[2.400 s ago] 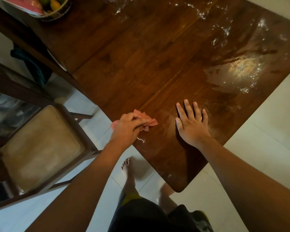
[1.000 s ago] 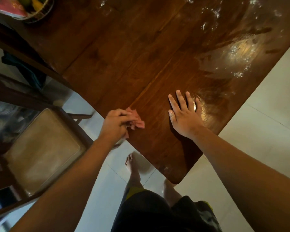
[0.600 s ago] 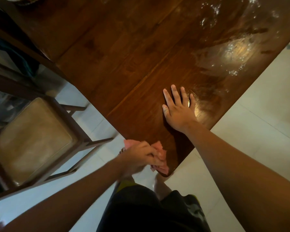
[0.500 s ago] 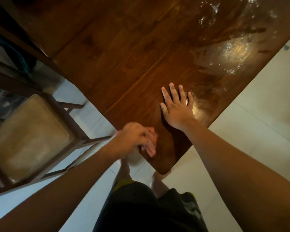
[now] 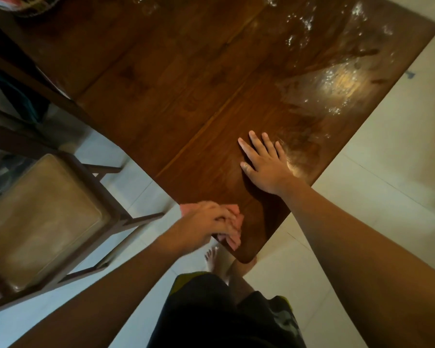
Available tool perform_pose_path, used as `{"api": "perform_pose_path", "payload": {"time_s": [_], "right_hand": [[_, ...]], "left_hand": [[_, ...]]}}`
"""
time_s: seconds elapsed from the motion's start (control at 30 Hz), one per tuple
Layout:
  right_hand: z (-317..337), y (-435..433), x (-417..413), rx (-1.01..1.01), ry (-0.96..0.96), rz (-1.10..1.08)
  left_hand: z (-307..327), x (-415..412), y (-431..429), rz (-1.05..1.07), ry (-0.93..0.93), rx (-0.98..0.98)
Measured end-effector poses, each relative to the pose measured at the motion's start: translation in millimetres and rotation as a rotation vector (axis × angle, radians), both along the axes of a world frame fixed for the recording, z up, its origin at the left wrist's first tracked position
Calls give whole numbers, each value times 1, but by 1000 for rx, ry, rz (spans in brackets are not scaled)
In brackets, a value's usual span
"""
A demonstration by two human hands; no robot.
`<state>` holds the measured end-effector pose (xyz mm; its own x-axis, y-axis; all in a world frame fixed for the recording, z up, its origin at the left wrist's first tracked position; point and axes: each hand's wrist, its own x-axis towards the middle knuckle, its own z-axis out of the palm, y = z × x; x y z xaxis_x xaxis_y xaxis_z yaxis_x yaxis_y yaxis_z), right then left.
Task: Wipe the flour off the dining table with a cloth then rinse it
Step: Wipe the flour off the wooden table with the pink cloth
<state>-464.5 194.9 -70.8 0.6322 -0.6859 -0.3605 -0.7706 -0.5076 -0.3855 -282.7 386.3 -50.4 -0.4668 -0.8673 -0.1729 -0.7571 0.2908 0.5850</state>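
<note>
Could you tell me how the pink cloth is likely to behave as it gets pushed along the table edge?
The pink cloth looks soft and floppy: it is bunched under the left hand and droops past the table edge. It probably weighs little and may slide easily on the glossy wood.

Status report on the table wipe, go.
Left hand clutching pink cloth at table's near corner. Right hand flat, empty. Flour remains far right. Nothing in the way.
</note>
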Motion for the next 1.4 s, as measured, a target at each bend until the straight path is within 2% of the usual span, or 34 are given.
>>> {"api": "perform_pose_path", "payload": {"time_s": [0.1,0.2,0.27,0.33,0.4,0.5,0.6,0.67,0.8,0.87,0.97,1.07,1.13,1.17,1.3,1.4], "right_hand": [[4,3,-3,-38,39,25],[10,17,-11,-48,27,26],[15,33,-16,-21,13,30],[19,46,-19,17,-12,16],[22,52,-22,88,-75,-35],[28,44,-32,266,-215,-232],[36,35,-31,371,-308,-416],[40,32,-22,306,-332,-342],[36,27,-8,148,-228,-168],[33,24,-8,134,-251,-175],[33,14,-13,200,-325,-182],[30,5,-20,119,-248,-98],[29,0,-25,3,-147,-33],[28,-2,-28,-59,-102,20],[28,-14,-48,-164,-117,116],[31,-35,-68,-123,-145,178]], "left_hand": [[5,26,-40,416,80,47],[18,40,-73,826,43,-6],[23,37,-82,974,55,8],[22,25,-84,939,15,-36],[16,7,-75,775,-68,-40],[5,-15,-59,579,-78,126],[6,-24,-64,628,132,258],[15,-28,-76,675,236,323],[26,-39,-96,720,378,432],[31,-46,-105,801,558,497],[43,-59,-121,1048,959,553],[52,-66,-134,1241,1292,587],[51,-62,-143,1327,1386,607],[51,-59,-148,1351,1308,576],[42,-54,-167,1227,369,271],[33,-64,-187,1092,-89,195]]}}
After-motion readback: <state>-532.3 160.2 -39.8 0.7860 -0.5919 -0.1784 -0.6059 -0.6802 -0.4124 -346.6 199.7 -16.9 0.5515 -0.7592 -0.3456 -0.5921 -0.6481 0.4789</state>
